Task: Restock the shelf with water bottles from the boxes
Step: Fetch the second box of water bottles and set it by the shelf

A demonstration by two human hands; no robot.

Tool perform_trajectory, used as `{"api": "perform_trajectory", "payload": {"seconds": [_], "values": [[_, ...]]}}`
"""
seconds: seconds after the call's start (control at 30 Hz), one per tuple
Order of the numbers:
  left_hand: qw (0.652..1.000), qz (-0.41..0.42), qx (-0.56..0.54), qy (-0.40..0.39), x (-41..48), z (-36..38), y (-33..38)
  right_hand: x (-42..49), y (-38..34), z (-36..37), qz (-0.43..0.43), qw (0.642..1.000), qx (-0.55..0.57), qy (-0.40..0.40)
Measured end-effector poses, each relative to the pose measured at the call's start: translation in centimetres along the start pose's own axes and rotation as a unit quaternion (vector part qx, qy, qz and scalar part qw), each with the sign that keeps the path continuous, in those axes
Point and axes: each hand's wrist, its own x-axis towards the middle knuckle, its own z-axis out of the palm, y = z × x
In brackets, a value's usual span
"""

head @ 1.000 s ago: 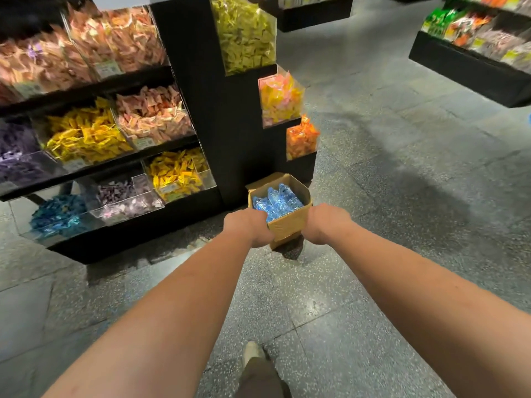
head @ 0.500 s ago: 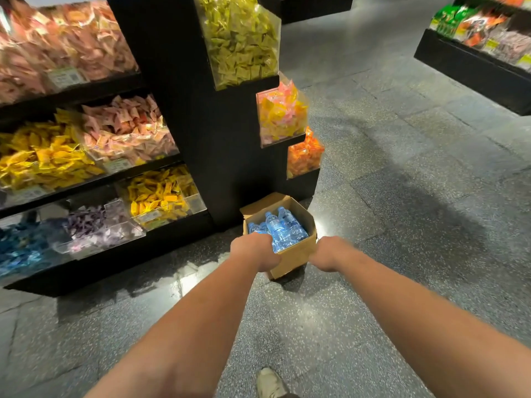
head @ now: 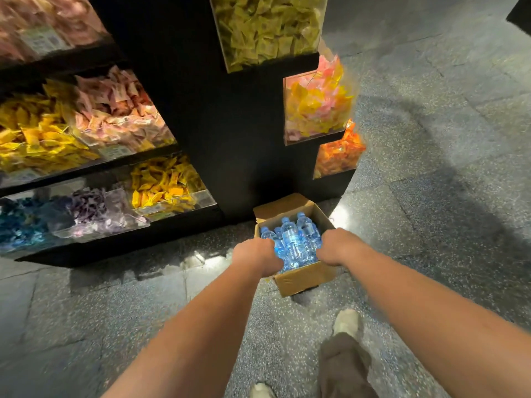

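Observation:
An open cardboard box (head: 304, 278) full of several blue-tinted water bottles (head: 291, 242) hangs between my two hands, just in front of the black shelf unit. My left hand (head: 257, 254) grips the box's left rim and my right hand (head: 340, 245) grips its right rim. The fingers of both hands curl over the edges and are partly hidden. One box flap stands open at the far side.
The black shelf unit (head: 230, 139) ahead holds clear bins of wrapped sweets in yellow, pink, orange, purple and blue. Grey speckled stone floor (head: 431, 196) stretches to the right. My shoes and a trouser leg (head: 344, 360) show below.
I have walked closer to the shelf unit with the box held in both hands. The shelf now fills more of the view and my feet have stepped forward.

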Motion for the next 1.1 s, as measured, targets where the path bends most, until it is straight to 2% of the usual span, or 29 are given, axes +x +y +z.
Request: {"api": "perform_trajectory", "payload": {"seconds": [0.13,0.3,0.53,0.7,0.87,0.97,1.1], "values": [[0.999,-0.036,-0.033,-0.003,3.9,-0.7,1.6,5.4,0.6,-1.2,-0.045,0.999,-0.010,-0.003],[0.996,-0.070,-0.055,-0.018,7.9,-0.8,2.7,9.8,1.5,-1.4,-0.077,0.993,-0.063,-0.058],[0.993,-0.089,-0.057,-0.047,13.4,1.1,2.5,15.7,3.1,0.5,-0.066,0.997,-0.033,-0.020],[0.998,-0.061,-0.013,-0.024,16.8,4.3,1.7,18.9,3.4,2.4,-0.044,0.997,-0.057,0.031],[0.996,-0.057,0.018,-0.059,21.6,8.4,0.7,23.5,3.8,5.2,-0.038,0.994,-0.102,-0.006],[0.996,-0.061,0.030,-0.054,24.1,11.2,0.3,26.7,4.3,7.2,-0.047,0.989,-0.139,-0.026],[0.990,-0.134,-0.032,-0.043,27.0,14.9,-0.2,30.6,5.8,10.2,-0.043,0.990,-0.133,-0.014]]}}
